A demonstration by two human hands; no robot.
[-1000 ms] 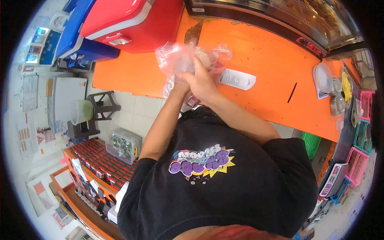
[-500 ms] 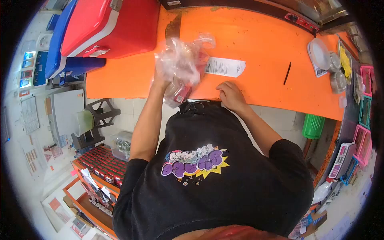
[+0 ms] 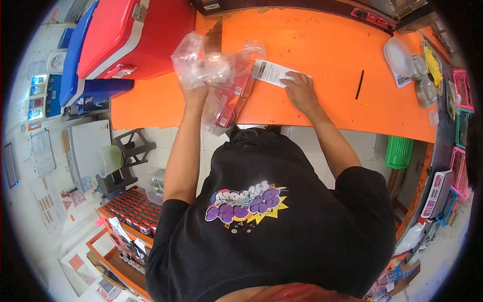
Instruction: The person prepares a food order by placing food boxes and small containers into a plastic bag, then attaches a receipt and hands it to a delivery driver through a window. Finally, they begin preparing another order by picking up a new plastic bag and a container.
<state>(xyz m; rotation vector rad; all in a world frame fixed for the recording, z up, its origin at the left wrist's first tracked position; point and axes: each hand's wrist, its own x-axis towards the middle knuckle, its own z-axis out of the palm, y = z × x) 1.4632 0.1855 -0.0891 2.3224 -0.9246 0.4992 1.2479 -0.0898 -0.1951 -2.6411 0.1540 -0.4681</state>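
My left hand (image 3: 194,93) grips a crumpled clear plastic bag (image 3: 188,63) at the orange table's front edge; the bag hides most of its fingers. Red packages (image 3: 234,103) with white labels show through the bag's lower part. My right hand (image 3: 301,93) has its fingers closed on the right end of a printed paper receipt (image 3: 271,72), just right of the bag. The thumb is partly hidden. The left end of the receipt meets the bag's edge.
A red cooler box (image 3: 136,45) stands left on the orange table (image 3: 322,45), beside a blue one (image 3: 75,65). To the right are a black pen (image 3: 359,84), a white scale (image 3: 397,60) and clear plastic containers (image 3: 425,93). A dark appliance (image 3: 302,4) lines the back edge.
My right hand has moved forward from the table edge onto the receipt, which has shifted and tilted. My left hand has moved slightly left, spreading the bag and showing more of the red packages.
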